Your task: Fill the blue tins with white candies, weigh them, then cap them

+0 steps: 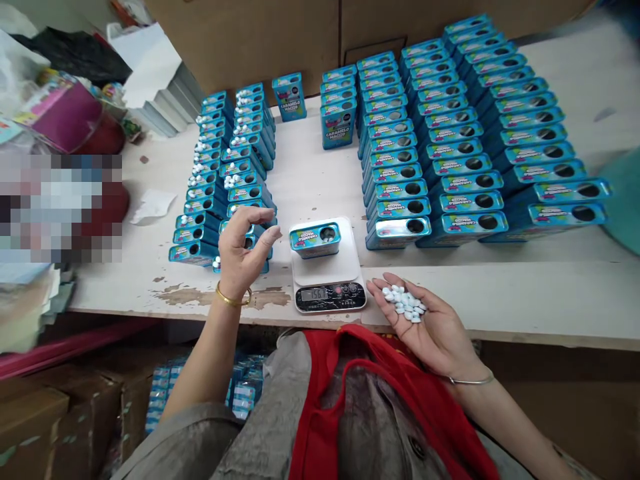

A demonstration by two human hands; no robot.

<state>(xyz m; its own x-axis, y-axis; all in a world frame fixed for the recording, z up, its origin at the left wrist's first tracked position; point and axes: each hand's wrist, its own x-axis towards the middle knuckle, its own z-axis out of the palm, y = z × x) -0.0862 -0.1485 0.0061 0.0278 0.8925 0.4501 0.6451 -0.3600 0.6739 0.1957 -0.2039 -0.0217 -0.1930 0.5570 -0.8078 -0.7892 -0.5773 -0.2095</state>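
Observation:
My right hand (425, 320) lies palm up at the table's front edge, fingers flat, cupping a heap of small white candies (404, 303). My left hand (243, 250) hovers over the nearest tins of the left rows, fingers curled with thumb and forefinger drawn together; I cannot make out anything in the pinch. Between the hands stands a small white digital scale (327, 273) with a blue tin (315, 239) lying on its platform, round hole facing up. The display shows digits.
Blue tins lie in rows on the white table (525, 287): a left group (225, 173), some with candies on top, and a larger right group (475, 133). Cardboard boxes (260, 40) stand behind. Clutter sits at the left; packs lie below the table (240, 390).

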